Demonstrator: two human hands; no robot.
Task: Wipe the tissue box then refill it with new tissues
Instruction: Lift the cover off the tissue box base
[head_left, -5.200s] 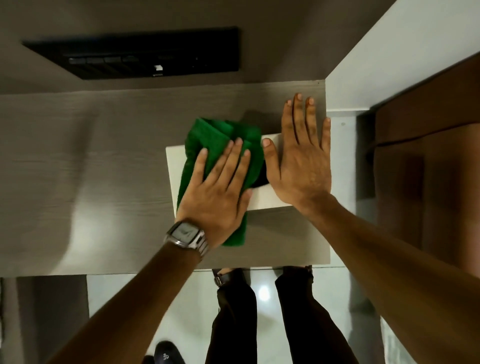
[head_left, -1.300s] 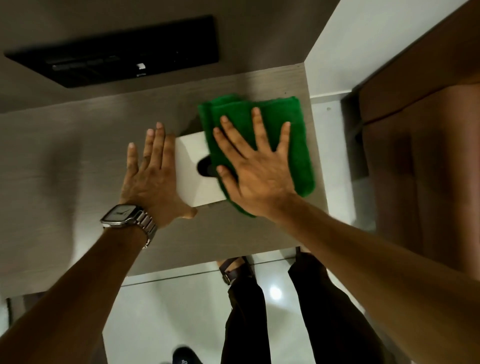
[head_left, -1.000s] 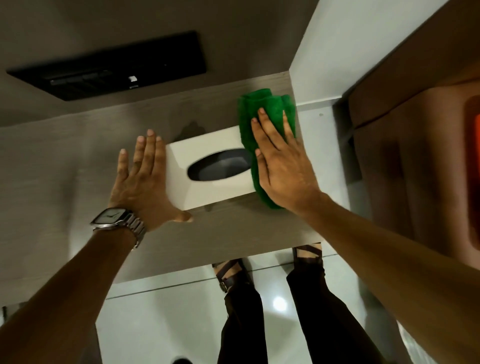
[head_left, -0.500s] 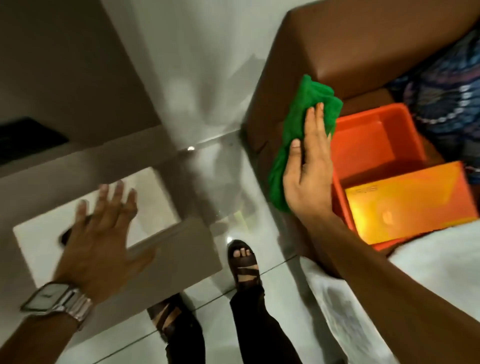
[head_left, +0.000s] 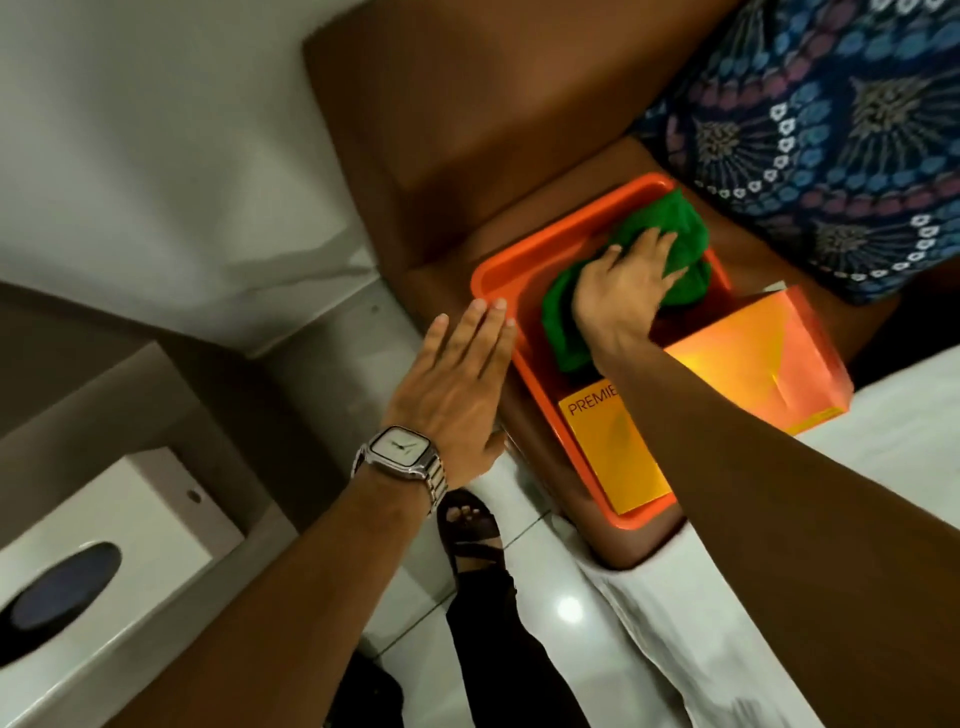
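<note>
- At the lower left of the frame, the white tissue box (head_left: 93, 566) stands on a ledge; its dark oval opening faces up.
- In the centre, the left hand (head_left: 457, 384) is flat, fingers together, holding nothing.
- Right of centre, the right hand (head_left: 623, 291) presses the green cloth (head_left: 675, 228) into the orange tray (head_left: 498, 270), fingers slightly spread; the orange tissue packs (head_left: 753, 364) lie beside.

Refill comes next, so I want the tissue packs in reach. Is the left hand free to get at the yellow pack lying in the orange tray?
Probably yes. The left hand is open and empty beside the orange tray; the yellow pack lies uncovered at the tray's near end, though the right forearm crosses just above it.
</note>
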